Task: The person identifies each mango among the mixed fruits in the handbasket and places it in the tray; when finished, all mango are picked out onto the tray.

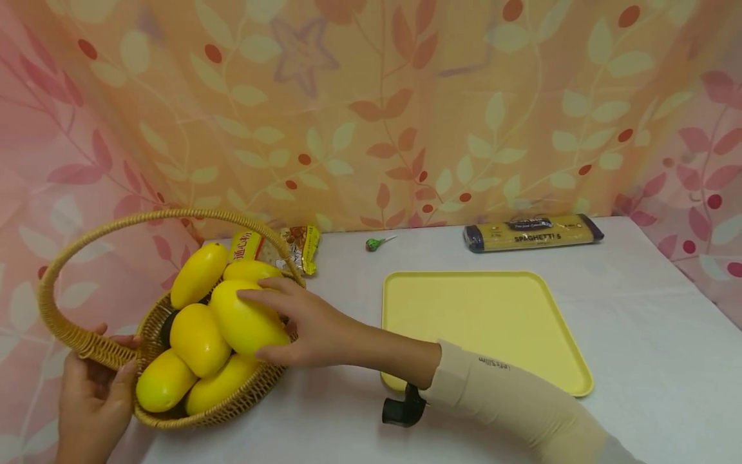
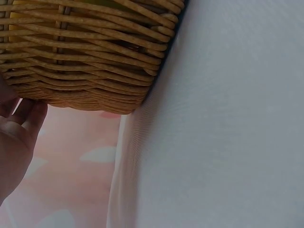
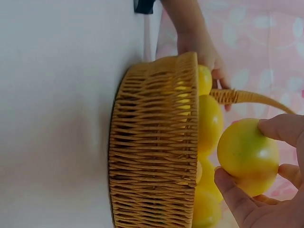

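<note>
White cloth — right grip pinching yellow fruit, left grip holding wicker basket.

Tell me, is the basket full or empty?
Full: yellow fruits are heaped in the basket, and some rise above its rim. The right hand holds one just above the others.

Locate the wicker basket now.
In the head view, the wicker basket is at the left, held by the left hand, with the yellow tray to its right.

Smooth glossy fruit, rough woven wicker basket
</note>
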`<state>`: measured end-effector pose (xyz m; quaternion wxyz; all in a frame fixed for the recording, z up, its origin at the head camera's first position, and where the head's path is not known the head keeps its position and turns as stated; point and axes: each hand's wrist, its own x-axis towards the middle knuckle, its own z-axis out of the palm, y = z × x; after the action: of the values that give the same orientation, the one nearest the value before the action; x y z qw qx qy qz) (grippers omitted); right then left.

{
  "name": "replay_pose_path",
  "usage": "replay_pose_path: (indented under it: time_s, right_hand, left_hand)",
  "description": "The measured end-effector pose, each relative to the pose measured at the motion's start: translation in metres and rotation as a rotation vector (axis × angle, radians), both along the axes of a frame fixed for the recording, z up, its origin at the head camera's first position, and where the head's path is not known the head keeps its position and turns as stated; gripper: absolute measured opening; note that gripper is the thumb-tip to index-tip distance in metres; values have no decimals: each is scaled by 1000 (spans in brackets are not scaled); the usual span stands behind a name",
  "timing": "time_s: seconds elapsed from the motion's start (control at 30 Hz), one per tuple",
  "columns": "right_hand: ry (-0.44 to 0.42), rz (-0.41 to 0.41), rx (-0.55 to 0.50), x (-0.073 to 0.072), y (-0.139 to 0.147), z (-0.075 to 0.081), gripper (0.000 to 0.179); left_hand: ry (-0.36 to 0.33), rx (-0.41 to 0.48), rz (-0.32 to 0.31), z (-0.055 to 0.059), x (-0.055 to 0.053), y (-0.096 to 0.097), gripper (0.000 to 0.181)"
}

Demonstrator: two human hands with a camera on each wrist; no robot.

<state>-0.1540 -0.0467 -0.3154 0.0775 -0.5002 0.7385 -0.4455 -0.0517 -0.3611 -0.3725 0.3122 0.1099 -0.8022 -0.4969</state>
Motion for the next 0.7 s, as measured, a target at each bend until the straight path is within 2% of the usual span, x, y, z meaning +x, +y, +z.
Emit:
replay_pose_path:
  time_s: [0.13,0.27,0.53,0.7]
  right_hand:
    - [-50,-18,-34,8,23,-5,73]
    - [-96,-67,-64,6,47,-15,74]
    - [-127,-229,-37,-11,85,-28,74]
    - [-168,-391,91,-28,108,-32,74]
  left_hand:
    - [37,-39,-18,-1,0,1,76]
    - [58,-80,-31,-1,0,0,76]
    - [25,-54,-11,-2,0,-2,77]
    - [29,-28,-11,-3,0,-1,77]
